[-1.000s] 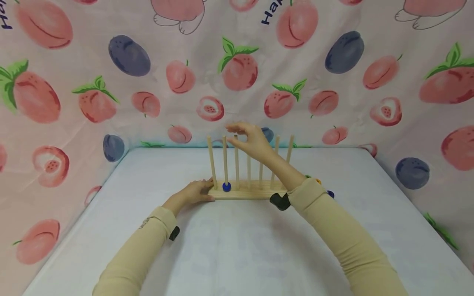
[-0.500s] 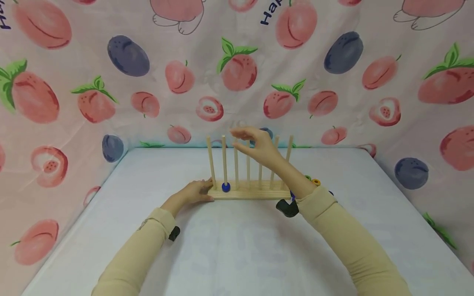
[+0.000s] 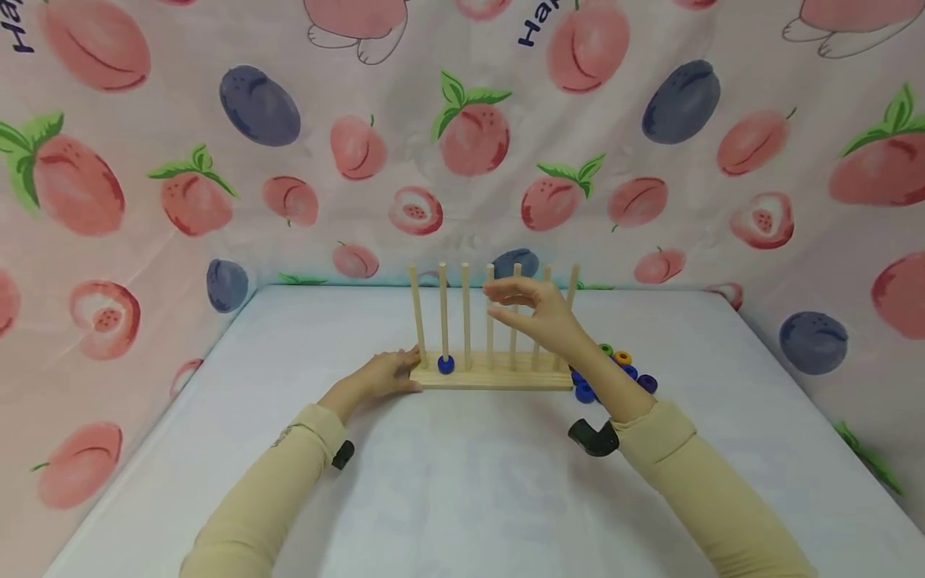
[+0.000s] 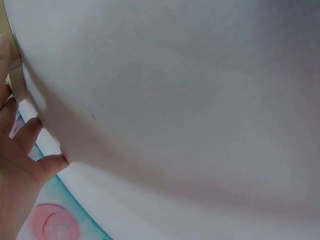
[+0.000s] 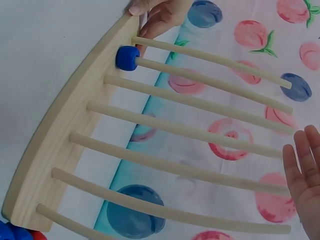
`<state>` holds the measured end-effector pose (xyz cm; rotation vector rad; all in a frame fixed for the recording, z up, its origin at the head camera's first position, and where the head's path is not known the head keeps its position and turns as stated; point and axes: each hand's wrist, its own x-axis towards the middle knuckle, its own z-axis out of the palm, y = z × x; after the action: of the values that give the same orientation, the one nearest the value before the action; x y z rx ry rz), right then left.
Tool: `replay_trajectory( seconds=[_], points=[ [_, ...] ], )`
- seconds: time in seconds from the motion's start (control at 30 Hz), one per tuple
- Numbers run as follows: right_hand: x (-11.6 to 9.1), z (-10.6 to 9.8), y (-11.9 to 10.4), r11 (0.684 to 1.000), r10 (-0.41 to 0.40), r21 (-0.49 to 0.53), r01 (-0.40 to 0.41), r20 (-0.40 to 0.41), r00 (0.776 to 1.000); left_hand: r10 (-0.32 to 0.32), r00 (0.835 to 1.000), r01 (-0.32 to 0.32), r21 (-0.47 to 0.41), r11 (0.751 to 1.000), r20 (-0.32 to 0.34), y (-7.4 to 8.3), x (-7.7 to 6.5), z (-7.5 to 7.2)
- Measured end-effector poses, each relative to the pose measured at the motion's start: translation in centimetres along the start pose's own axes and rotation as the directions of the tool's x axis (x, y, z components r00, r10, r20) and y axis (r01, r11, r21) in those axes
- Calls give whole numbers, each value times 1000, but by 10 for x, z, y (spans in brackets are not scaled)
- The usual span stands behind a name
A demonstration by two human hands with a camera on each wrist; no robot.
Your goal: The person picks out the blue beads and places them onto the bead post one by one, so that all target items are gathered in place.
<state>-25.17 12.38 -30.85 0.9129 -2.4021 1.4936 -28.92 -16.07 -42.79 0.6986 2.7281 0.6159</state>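
Note:
A wooden peg rack (image 3: 491, 380) with a row of several upright pegs stands on the table. One blue bead (image 3: 446, 365) sits at the foot of the second peg from the left; the same blue bead (image 5: 127, 58) shows clearly in the right wrist view. My left hand (image 3: 379, 375) grips the rack's left end, thumb at the front edge and fingers behind. In the left wrist view its outer fingers (image 4: 29, 134) are spread past the rack's end. My right hand (image 3: 538, 309) holds nothing, fingers loosely bent, and hovers at the upper part of the middle pegs.
Loose beads lie in a heap by the rack's right end, partly behind my right forearm: a blue bead (image 3: 585, 392), a purple bead (image 3: 647, 384), an orange bead (image 3: 622, 358) and a green bead (image 3: 605, 350) among them. A fruit-print cloth (image 3: 462, 217) hangs behind the table.
My right hand has moved right and down, away from the second peg's top, and more of the loose beads now shows. The left hand stays on the rack's end.

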Motion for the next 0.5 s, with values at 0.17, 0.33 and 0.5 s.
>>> replay_trajectory(
  seconds=[0.17, 0.33, 0.5],
  points=[
    [-11, -3, 3, 1000, 13, -1, -13, 10, 1000, -8, 1000, 8, -3, 1000, -4, 0, -1, 0],
    [-18, -6, 8, 1000, -23, -7, 23, 0, 1000, -22, 1000, 22, -4, 1000, 1, 0, -1, -1],
    [-27, -11, 13, 998, -60, -23, 60, -1, 998, -6, 1000, 6, -5, 1000, 6, -1, 1, 0]
  ],
)
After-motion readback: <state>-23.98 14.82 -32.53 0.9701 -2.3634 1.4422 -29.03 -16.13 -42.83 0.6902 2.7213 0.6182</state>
